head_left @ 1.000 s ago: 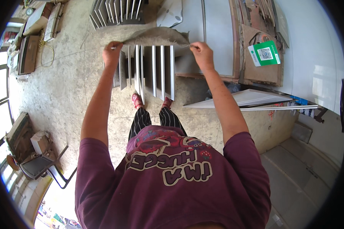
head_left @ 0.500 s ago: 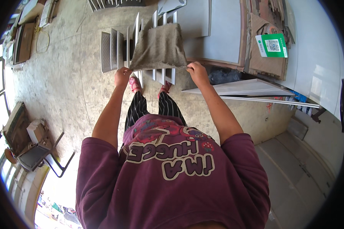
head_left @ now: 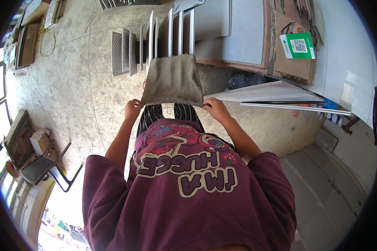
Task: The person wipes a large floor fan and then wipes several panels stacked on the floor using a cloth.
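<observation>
A grey-brown cloth (head_left: pixel 171 80) is stretched out between my two hands in front of my legs. My left hand (head_left: pixel 133 108) pinches its near left corner, and my right hand (head_left: pixel 216 108) pinches the near right corner. The cloth's far edge lies across the near ends of several upright white-edged panels (head_left: pixel 170 35), hiding their lower parts. My feet are mostly covered by the cloth.
More upright panels (head_left: pixel 125 52) stand to the left of the cloth. At the right is a stack of large flat sheets (head_left: pixel 234 37), with a dark plastic bag (head_left: pixel 245 80) and a white triangular panel (head_left: pixel 276 92) nearer me. A chair (head_left: pixel 40 167) stands at far left.
Both hands have drawn back toward my body, bringing the cloth with them. It now hangs nearer me, baring more of the panels and covering my feet.
</observation>
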Demonstrator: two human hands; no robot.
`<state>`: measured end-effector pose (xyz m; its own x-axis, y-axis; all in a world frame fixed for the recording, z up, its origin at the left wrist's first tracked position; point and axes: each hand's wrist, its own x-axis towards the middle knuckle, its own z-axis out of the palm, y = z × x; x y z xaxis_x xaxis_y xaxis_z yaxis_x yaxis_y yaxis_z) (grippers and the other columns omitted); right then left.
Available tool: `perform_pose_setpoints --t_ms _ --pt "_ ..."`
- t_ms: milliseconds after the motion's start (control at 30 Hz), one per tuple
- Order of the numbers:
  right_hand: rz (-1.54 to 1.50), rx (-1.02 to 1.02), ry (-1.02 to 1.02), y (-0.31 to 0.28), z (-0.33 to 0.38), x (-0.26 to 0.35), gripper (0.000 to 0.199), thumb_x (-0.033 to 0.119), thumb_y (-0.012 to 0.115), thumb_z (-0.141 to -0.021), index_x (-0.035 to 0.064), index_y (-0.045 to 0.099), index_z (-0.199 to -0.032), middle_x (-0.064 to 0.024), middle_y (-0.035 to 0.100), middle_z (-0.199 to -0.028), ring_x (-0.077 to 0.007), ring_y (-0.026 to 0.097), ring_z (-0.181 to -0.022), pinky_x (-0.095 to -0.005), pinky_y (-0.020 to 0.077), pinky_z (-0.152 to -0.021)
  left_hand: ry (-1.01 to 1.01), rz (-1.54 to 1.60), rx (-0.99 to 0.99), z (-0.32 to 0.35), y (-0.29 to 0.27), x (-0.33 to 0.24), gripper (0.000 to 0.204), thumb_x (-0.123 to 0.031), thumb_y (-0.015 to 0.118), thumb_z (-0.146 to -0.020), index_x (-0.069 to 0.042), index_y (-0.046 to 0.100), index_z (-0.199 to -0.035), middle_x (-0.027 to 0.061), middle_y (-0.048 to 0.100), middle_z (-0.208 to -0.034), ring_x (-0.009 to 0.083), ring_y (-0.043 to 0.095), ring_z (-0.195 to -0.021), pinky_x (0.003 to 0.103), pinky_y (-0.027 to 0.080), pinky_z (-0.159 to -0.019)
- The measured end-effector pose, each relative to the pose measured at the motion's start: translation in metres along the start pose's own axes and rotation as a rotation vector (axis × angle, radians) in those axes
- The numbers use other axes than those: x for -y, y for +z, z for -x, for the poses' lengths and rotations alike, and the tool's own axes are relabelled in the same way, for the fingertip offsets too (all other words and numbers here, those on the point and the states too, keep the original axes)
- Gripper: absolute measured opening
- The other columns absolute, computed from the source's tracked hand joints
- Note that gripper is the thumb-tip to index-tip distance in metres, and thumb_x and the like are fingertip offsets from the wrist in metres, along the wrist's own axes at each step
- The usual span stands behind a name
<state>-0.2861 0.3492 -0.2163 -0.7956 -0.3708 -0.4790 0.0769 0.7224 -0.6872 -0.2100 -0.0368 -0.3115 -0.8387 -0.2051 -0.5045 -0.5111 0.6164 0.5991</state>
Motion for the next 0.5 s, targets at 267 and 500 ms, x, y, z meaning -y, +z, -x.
perform_pose_setpoints --t_ms 267,500 --pt "-0.129 0.076 0.049 -0.055 0.024 0.063 0.016 0.012 0.062 -0.075 0.0009 0.06 -0.086 -0.0132 0.059 -0.08 -0.027 0.058 -0.074 -0.0319 0.0441 -0.066 0.024 0.17 -0.003 0.04 -0.072 -0.041 0.011 -0.014 0.07 -0.071 -0.006 0.065 -0.077 0.0058 0.06 -0.079 0.0151 0.058 -0.067 0.027 0.046 -0.06" --pt "-0.069 -0.197 -0.05 -0.12 -0.009 0.116 0.015 0.01 0.064 -0.076 0.0017 0.059 -0.088 -0.0101 0.056 -0.077 -0.0206 0.055 -0.068 -0.028 0.0429 -0.063 0.163 0.246 -0.244 -0.006 -0.137 -0.126 0.01 -0.009 0.069 -0.073 -0.004 0.063 -0.079 0.0034 0.059 -0.078 0.0112 0.055 -0.071 0.024 0.044 -0.063"
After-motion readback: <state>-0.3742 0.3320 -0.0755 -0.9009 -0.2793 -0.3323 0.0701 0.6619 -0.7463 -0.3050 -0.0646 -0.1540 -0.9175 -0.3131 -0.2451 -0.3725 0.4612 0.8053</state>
